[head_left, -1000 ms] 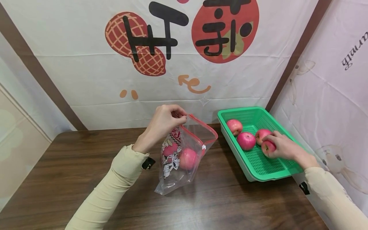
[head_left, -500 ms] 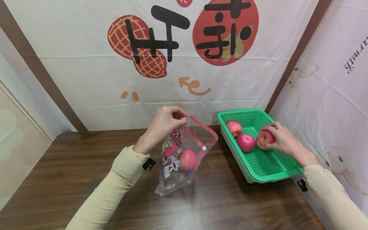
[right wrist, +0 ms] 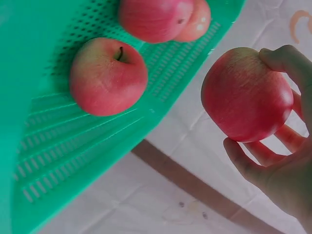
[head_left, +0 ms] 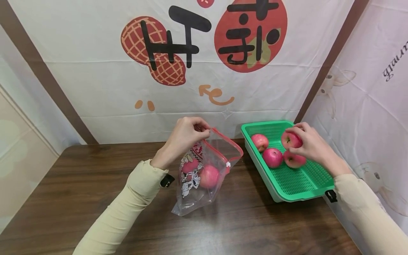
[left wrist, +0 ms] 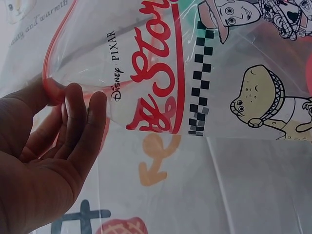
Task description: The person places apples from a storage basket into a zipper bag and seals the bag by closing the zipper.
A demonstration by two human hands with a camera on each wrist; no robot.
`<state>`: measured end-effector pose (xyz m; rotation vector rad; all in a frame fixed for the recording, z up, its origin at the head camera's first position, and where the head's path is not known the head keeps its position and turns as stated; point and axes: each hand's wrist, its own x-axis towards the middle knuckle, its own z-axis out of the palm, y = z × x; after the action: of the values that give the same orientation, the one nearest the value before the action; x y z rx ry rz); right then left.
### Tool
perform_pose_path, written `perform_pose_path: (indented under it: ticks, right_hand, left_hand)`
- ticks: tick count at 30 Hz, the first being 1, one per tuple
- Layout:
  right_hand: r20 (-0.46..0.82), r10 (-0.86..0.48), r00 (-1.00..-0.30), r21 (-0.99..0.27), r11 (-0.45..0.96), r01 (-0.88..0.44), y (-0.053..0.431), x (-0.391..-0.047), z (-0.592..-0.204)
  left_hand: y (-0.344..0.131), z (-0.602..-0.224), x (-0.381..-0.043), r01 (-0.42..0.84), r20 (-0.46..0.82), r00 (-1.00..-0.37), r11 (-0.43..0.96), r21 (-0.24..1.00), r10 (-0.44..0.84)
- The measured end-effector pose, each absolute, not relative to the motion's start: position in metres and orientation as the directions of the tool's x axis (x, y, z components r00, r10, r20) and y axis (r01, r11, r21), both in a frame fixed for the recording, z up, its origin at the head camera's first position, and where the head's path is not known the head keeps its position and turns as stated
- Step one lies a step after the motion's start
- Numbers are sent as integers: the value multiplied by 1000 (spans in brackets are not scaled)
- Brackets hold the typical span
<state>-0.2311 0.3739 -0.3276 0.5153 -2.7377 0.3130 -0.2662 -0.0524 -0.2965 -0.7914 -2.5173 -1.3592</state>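
My left hand (head_left: pixel 186 136) pinches the red-edged mouth of a clear zip bag (head_left: pixel 196 198), which stands upright on the table with its top gaping. Cartoon prints cover the bag's side, and at least two red apples (head_left: pixel 208 176) show through the plastic. In the left wrist view the fingers (left wrist: pixel 75 114) grip the red rim. Over the green basket (head_left: pixel 283 196), my right hand (head_left: pixel 313 147) holds a red apple (right wrist: pixel 246 95) between thumb and fingers. Three more apples lie in the basket, one of them (right wrist: pixel 108 77) right below the hand.
The dark wooden table (head_left: pixel 127 226) carries the bag and the basket. Behind them hangs a white printed cloth (head_left: pixel 105 81), and another cloth (head_left: pixel 366 117) closes off the right side, close by the basket.
My right hand has lifted an apple up from the basket floor, uncovering another apple beneath it. The left hand and the bag have hardly moved.
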Motion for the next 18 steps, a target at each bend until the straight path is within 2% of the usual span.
perform_pose_path:
  ticks: [18]
  right_hand:
    - [442,-402,-802,-133,855,-502,308,-240,-287]
  left_hand:
    - [-50,-297,-264,529,395,-843,432,730,365]
